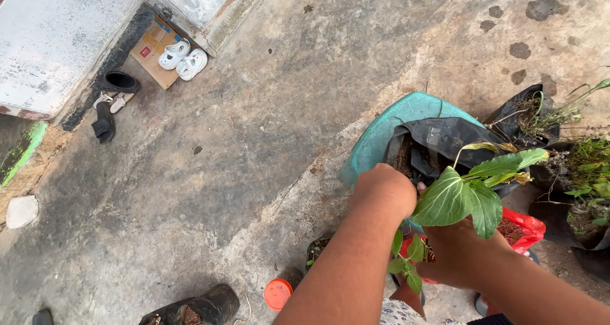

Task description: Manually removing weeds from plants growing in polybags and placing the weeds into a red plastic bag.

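Observation:
My left hand [384,188] is curled against the near edge of a black plastic grow bag [445,137] filled with soil; whether it grips the bag I cannot tell. The bag sits in a teal basin [381,131]. A green leafy plant [473,188] rises from the bag and covers part of my right hand [460,249]. That hand reaches in below the broad leaves, its fingers hidden. A red plastic bag [524,226] with soil lies just right of my right hand. A small seedling [406,255] grows between my forearms.
More black grow bags with grass and weeds [559,118] stand at the right. An orange cup [278,293] and a dark boot [203,306] lie on the concrete near me. White sandals [182,57] on cardboard and black shoes [114,83] sit by the wall at upper left.

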